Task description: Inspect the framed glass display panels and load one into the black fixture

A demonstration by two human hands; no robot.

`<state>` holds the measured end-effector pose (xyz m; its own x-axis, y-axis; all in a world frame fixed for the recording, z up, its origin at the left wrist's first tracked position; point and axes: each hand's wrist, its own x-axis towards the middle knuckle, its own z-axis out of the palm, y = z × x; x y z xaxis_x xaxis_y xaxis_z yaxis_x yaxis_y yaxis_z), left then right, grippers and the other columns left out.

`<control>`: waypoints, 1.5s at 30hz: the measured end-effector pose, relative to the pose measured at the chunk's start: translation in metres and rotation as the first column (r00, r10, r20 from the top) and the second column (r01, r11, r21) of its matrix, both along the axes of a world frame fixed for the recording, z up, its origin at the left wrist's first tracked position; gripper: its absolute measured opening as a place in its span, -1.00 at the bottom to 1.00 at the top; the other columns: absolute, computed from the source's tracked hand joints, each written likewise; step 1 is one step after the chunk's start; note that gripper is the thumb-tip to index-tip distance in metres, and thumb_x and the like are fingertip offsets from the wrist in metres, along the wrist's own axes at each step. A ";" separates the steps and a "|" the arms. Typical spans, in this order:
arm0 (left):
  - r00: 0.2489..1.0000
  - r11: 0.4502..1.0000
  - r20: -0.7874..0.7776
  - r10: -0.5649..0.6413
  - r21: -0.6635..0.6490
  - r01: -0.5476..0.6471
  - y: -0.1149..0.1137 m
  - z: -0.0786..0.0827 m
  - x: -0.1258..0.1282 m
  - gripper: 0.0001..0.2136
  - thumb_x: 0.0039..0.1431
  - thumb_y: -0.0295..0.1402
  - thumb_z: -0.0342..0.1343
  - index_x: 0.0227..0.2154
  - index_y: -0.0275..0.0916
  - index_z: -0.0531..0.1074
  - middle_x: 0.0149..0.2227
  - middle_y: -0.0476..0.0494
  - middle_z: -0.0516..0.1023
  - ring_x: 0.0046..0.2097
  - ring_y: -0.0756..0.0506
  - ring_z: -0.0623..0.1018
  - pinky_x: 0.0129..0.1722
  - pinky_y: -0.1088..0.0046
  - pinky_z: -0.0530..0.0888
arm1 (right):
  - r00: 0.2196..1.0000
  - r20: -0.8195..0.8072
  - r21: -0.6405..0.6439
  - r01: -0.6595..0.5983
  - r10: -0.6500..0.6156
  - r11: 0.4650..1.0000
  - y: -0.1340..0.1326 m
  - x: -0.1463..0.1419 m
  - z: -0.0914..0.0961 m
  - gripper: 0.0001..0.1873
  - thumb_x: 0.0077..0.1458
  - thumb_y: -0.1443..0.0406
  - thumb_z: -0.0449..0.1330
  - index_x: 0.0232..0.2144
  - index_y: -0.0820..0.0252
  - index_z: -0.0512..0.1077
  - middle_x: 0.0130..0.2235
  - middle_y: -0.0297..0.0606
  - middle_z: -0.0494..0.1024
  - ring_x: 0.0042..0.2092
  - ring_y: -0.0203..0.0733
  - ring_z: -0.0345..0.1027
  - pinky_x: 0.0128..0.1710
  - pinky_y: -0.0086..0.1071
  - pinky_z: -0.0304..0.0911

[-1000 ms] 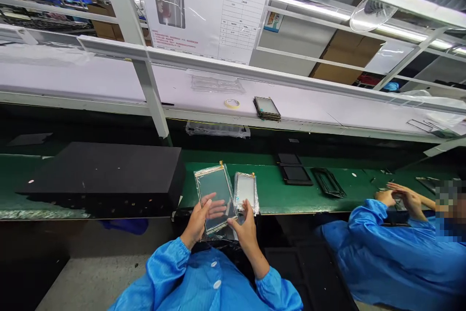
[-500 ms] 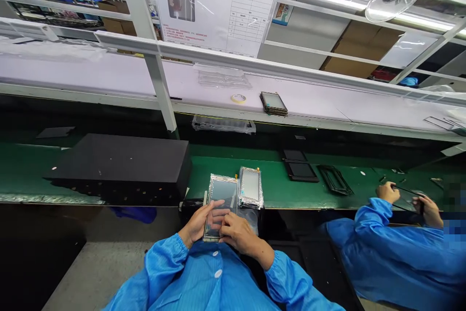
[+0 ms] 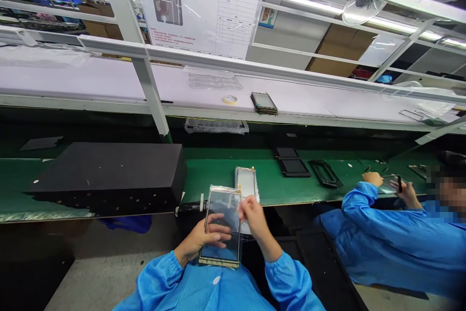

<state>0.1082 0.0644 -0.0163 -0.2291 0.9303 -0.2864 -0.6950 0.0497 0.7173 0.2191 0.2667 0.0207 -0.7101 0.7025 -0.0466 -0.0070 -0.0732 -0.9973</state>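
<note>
My left hand (image 3: pixel 198 240) holds a clear touch-screen panel (image 3: pixel 224 209) with a dark border, thumb over its face and fingers seen through the glass behind it. The panel is tilted up in front of my chest. At its right edge, my right hand (image 3: pixel 253 216) is closed in a pinch, slightly blurred; anything between its fingertips is too small to make out. Just beyond, a stack of similar panels (image 3: pixel 246 179) in plastic wrap lies at the bench edge, partly hidden by my right hand and the held panel.
A large black box (image 3: pixel 109 165) stands left on the green bench (image 3: pixel 209 168). Dark screens (image 3: pixel 294 167) and black frames (image 3: pixel 325 173) lie to the right. A shelf holds a tape roll (image 3: pixel 230 99) and another panel stack (image 3: pixel 263 102). A co-worker (image 3: pixel 393 238) handles a part at right.
My right hand has moved from the panel's lower face up and right to its edge. The panel sits slightly lower, and the whole view has shifted. The co-worker's hands have also moved.
</note>
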 end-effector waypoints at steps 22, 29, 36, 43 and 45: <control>0.998 0.999 -0.067 -0.019 -0.044 0.016 -0.017 0.006 0.003 -0.48 0.04 -0.01 0.44 -0.07 -0.29 0.56 -0.20 -0.28 0.65 -0.14 -0.31 0.69 -0.20 0.22 0.59 | 0.994 -0.095 -0.562 -0.092 0.047 0.822 -0.001 -0.003 -0.017 -0.40 -0.34 -0.07 0.58 -0.45 0.18 0.42 -0.48 -0.44 0.47 -0.47 -0.42 0.25 -0.41 -0.49 0.19; 0.997 0.996 0.013 0.070 -0.051 -0.069 -0.045 0.007 -0.007 -0.61 -0.12 -0.15 0.55 -0.32 -0.31 0.63 -0.26 -0.25 0.71 -0.16 -0.24 0.68 -0.02 0.25 0.54 | 0.895 0.148 -0.331 -0.357 0.421 0.874 -0.040 0.005 -0.070 -0.42 -0.14 -0.12 0.45 -0.50 0.19 0.32 -0.56 -0.44 0.41 -0.52 -0.39 0.23 -0.46 -0.46 0.13; 0.947 0.892 0.061 0.317 -0.359 -0.275 -0.080 -0.010 -0.011 -0.61 -0.07 -0.06 0.50 -0.32 -0.16 0.49 -0.35 0.06 0.62 -0.27 -0.15 0.68 -0.29 0.42 0.55 | 0.705 0.157 -0.260 -0.646 0.692 0.718 -0.063 0.029 -0.057 -0.62 0.03 0.27 0.29 -0.05 0.11 0.45 -0.28 -0.42 0.50 -0.40 -0.39 0.36 -0.32 -0.45 0.27; 0.949 0.809 -0.222 0.223 -0.500 -0.308 -0.107 -0.020 -0.026 -0.59 -0.02 0.13 0.39 -0.30 -0.10 0.63 -0.24 0.00 0.64 -0.03 -0.26 0.64 -0.04 0.32 0.57 | 0.632 0.209 -0.464 -0.608 0.747 0.644 -0.064 0.030 -0.092 -0.70 -0.15 0.29 0.15 -0.34 0.17 0.61 -0.52 -0.42 0.45 -0.49 -0.37 0.26 -0.43 -0.48 0.17; 0.914 0.764 -0.295 0.279 -0.508 -0.397 -0.116 -0.022 -0.031 -0.58 -0.03 0.15 0.38 -0.34 -0.11 0.66 -0.11 -0.06 0.69 0.14 -0.28 0.55 0.18 0.30 0.47 | 0.686 0.293 -0.552 -0.447 0.666 0.704 -0.052 0.037 -0.123 -0.75 -0.21 0.24 0.17 -0.44 0.18 0.58 -0.59 -0.42 0.39 -0.53 -0.36 0.20 -0.48 -0.48 0.13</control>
<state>0.0768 -0.0513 -0.0387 -0.6028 0.4809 -0.6367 -0.5946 0.2614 0.7604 0.2561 0.2143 -0.1024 -0.7746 0.0101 -0.6323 0.6003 -0.3026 -0.7403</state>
